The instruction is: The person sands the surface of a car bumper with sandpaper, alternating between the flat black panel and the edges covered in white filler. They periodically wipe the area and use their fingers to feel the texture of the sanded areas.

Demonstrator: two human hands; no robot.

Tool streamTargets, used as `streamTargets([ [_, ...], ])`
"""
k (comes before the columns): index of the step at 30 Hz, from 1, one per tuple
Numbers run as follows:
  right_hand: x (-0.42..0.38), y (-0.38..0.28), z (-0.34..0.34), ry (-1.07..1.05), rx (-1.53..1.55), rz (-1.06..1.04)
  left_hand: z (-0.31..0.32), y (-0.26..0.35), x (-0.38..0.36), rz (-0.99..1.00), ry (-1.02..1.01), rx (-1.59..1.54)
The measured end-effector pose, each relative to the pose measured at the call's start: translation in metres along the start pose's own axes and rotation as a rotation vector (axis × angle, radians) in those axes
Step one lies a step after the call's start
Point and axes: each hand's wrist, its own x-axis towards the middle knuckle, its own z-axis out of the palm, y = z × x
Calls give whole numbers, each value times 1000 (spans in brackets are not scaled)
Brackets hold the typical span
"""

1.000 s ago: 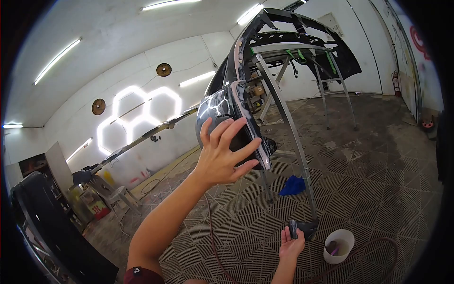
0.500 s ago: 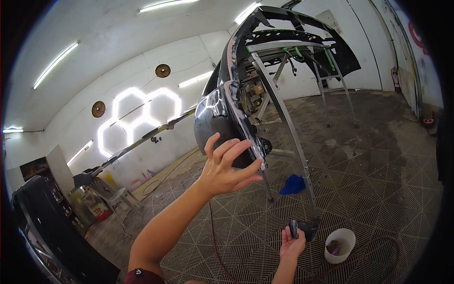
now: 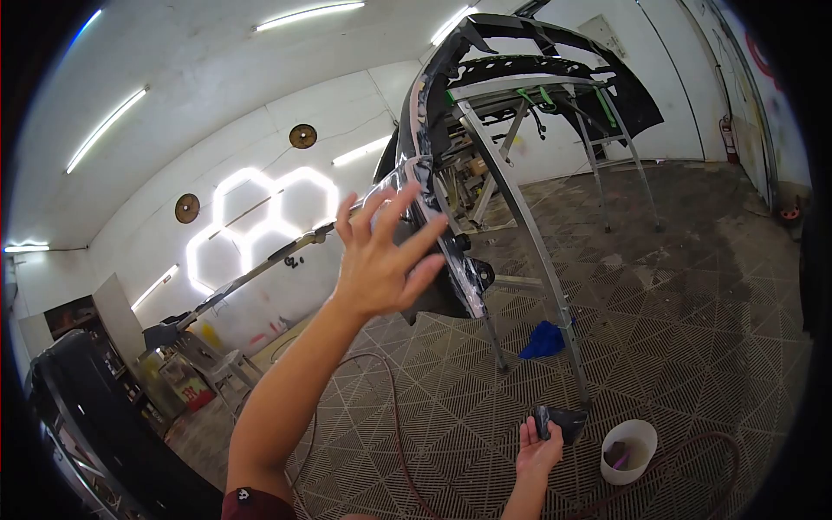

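A black car bumper [image 3: 420,113], with pale patches along its edge, rests on a metal stand [image 3: 520,199]. My left hand [image 3: 386,251] is raised in front of the bumper's near end, fingers spread and nothing held; whether the fingertips touch the surface is unclear. Lower down, my right hand [image 3: 539,446] has its fingers round a small black piece [image 3: 562,422], held near the foot of the stand. To the right of that hand is a white bucket [image 3: 630,451] with a dark block and something purple inside.
A blue cloth [image 3: 543,340] lies on the grid floor by the stand's leg. A hose [image 3: 394,407] runs across the floor. Another black part [image 3: 104,425] stands at the left, near a white stool [image 3: 227,364]. A fire extinguisher [image 3: 728,139] hangs at the back right.
My left hand has moved up and left along the bumper, with its fingers spread wider. My right hand still holds the black piece, slightly lower in view.
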Motion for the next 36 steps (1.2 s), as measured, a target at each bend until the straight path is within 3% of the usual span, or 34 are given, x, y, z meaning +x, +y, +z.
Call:
streamTargets([
  [7, 4, 0, -2, -23, 6, 0, 13, 42, -48, 184, -70, -42],
  [15, 5, -3, -4, -16, 20, -5, 13, 3, -22, -43, -189, 0],
  [19, 2, -1, -2, -2, 21, -7, 13, -9, -1, -145, -134, 42],
  [32, -6, -8, -1, -6, 17, -19, 18, 62, -62, -80, -23, -75],
  [36, -2, -3, -6, -143, 87, -39, 15, 80, -66, -71, -5, -104],
])
